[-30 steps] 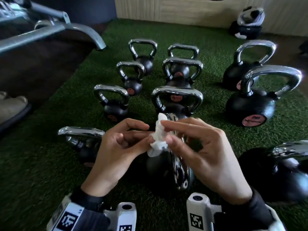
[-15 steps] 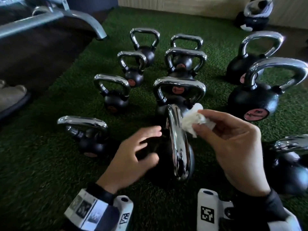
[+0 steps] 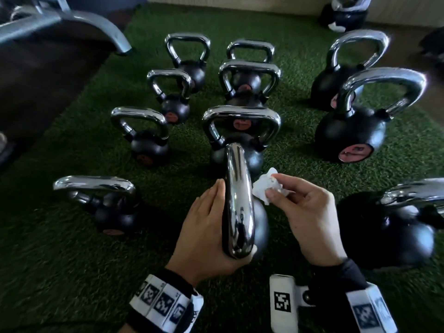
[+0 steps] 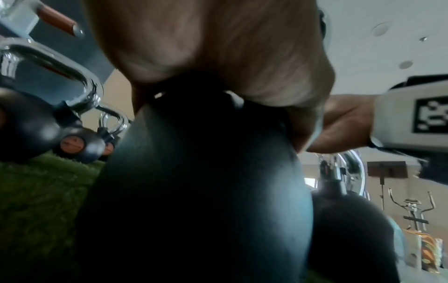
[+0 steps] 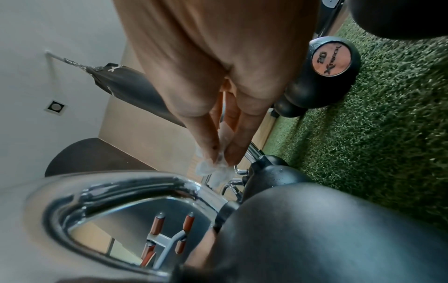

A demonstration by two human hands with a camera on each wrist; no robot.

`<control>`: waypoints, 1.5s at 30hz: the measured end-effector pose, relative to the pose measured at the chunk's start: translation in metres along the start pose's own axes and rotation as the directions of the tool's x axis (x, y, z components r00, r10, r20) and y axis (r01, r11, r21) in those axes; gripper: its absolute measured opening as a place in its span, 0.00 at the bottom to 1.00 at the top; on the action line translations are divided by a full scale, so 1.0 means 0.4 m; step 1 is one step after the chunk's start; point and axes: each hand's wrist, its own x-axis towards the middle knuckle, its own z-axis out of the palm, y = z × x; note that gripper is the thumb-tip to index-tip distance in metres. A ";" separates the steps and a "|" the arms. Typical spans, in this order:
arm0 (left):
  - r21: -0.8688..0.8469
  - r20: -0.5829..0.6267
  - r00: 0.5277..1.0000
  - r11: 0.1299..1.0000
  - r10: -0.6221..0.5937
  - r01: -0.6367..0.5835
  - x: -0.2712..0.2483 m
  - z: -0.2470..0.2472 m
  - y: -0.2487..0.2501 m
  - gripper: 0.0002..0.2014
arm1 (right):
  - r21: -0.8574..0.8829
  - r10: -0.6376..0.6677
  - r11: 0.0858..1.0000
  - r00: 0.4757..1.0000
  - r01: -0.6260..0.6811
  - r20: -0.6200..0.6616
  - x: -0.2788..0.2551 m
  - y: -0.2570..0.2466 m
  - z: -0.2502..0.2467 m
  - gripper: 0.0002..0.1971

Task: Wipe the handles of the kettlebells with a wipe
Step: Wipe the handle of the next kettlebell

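Observation:
The nearest kettlebell's chrome handle (image 3: 237,200) points away from me, seen edge-on over its black body (image 4: 206,191). My left hand (image 3: 211,231) clasps that handle: the fingers lie along its left side and the thumb wraps under its near end. My right hand (image 3: 276,188) pinches a crumpled white wipe (image 3: 262,188) between thumb and fingertips, just right of the handle's far part. In the right wrist view the wipe (image 5: 213,168) hangs from the fingertips, close above the handle (image 5: 121,183). Whether it touches the chrome I cannot tell.
Several smaller kettlebells (image 3: 240,131) stand in rows on the green turf (image 3: 72,260) beyond my hands. Larger kettlebells (image 3: 353,131) stand at the right, one (image 3: 389,231) close to my right wrist. A grey metal bench frame (image 3: 72,22) crosses the upper left.
Both hands held the wipe a second ago. My left hand let go, dropped to the kettlebell body, then took hold of the handle. My right hand carried the wipe to the handle's right side.

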 end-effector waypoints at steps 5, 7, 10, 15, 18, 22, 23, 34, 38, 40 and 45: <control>-0.177 -0.063 0.973 0.957 0.221 -0.228 0.052 -0.086 -0.008 0.45 | -0.154 -0.007 0.988 0.999 0.000 -0.041 0.063 0.030 0.059 0.16; -0.219 -0.037 0.972 0.947 0.231 -0.233 0.067 -0.102 -0.016 0.42 | -0.274 -0.054 0.961 0.997 0.039 -0.049 0.091 0.033 0.088 0.16; -0.291 0.021 0.986 0.944 0.168 -0.154 0.075 -0.100 -0.042 0.45 | -0.396 -0.070 0.917 0.997 0.049 -0.038 0.117 0.026 0.118 0.13; -0.369 0.054 0.988 0.922 0.146 -0.116 0.080 -0.090 -0.066 0.44 | -0.314 -0.150 0.942 0.986 0.120 -0.073 0.159 0.011 0.132 0.09; -0.372 0.089 0.987 0.924 0.136 -0.093 0.082 -0.087 -0.081 0.43 | -0.273 -0.241 0.939 0.966 0.208 -0.095 0.190 -0.012 0.130 0.08; -0.348 0.118 0.990 0.937 0.082 -0.036 0.082 -0.098 -0.081 0.45 | -0.202 -0.198 0.960 0.980 0.192 -0.012 0.198 0.006 0.110 0.10; -0.340 0.126 0.989 0.940 0.083 -0.035 0.083 -0.099 -0.081 0.46 | -0.195 -0.183 0.964 0.983 0.180 0.002 0.200 0.009 0.108 0.10; -0.294 0.167 0.982 0.955 0.087 -0.034 0.106 -0.096 -0.102 0.53 | -0.266 -0.526 0.806 0.846 0.529 0.088 0.151 -0.051 0.119 0.13; -0.271 0.177 0.980 0.962 0.095 -0.044 0.111 -0.095 -0.110 0.55 | -0.315 -0.588 0.740 0.799 0.595 0.127 0.144 -0.084 0.129 0.13; -0.297 0.172 0.979 0.953 0.108 -0.054 0.112 -0.094 -0.114 0.56 | -0.307 -0.635 0.686 0.749 0.660 0.192 0.094 -0.102 0.127 0.12; -0.367 0.217 0.974 0.930 0.072 0.013 0.113 -0.093 -0.121 0.44 | -0.214 -0.628 0.694 0.723 0.687 0.287 -0.009 -0.124 0.126 0.12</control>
